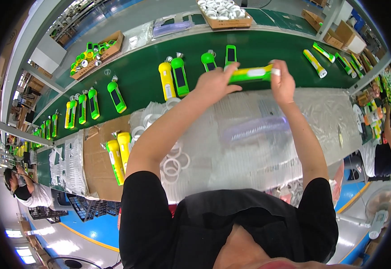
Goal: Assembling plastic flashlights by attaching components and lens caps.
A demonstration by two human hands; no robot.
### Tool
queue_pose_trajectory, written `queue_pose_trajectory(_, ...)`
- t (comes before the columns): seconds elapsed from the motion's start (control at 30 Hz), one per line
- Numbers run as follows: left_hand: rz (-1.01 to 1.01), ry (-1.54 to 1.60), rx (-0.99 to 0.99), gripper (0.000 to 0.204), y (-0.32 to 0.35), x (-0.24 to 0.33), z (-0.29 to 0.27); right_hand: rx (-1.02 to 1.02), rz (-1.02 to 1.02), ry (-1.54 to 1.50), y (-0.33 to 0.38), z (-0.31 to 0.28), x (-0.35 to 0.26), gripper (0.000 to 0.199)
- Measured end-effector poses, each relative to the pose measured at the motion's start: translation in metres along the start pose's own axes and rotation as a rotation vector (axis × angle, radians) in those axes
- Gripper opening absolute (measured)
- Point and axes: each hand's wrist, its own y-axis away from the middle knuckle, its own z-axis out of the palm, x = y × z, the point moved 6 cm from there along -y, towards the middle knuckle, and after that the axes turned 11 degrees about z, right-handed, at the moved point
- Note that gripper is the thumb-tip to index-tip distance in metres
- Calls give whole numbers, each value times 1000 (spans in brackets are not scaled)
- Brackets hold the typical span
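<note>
A green and yellow flashlight (250, 74) with a whitish patch on its side lies level between my hands, above the near edge of the green belt. My left hand (215, 83) closes on its left end. The fingers of my right hand (282, 83) wrap round its right end, where something white shows at the fingertips. The flashlight is slightly smeared by motion. Just beyond it, a green flashlight with a dark panel (231, 54) lies on the belt, beside another green flashlight (208, 61) partly behind my left hand.
The green conveyor belt (141, 54) carries several more flashlights on both sides. White rings (172, 167) and two yellow flashlights (117, 154) lie on the plastic-covered bench (204, 152). Behind the belt stand a box of white rings (224, 21) and a box of green and yellow parts (110, 54).
</note>
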Motion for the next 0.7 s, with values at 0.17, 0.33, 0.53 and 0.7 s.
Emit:
queue_pose_trajectory(0.17,-505,418,-470,66,1,-62,33,-12,301,483,-80,21,124,45)
queue_pose_trajectory(0.33,-497,593,-299,56,6,-70,44,0,-82,755,-70,41,81,35)
queue_pose_trajectory(0.53,-5,703,-83,45,42,44,-3,-923,756,-594,55,64,-25,65)
queue_pose_trajectory(0.7,-4,843,33,33,105,116,-29,-787,980,-1121,143,19,-69,54)
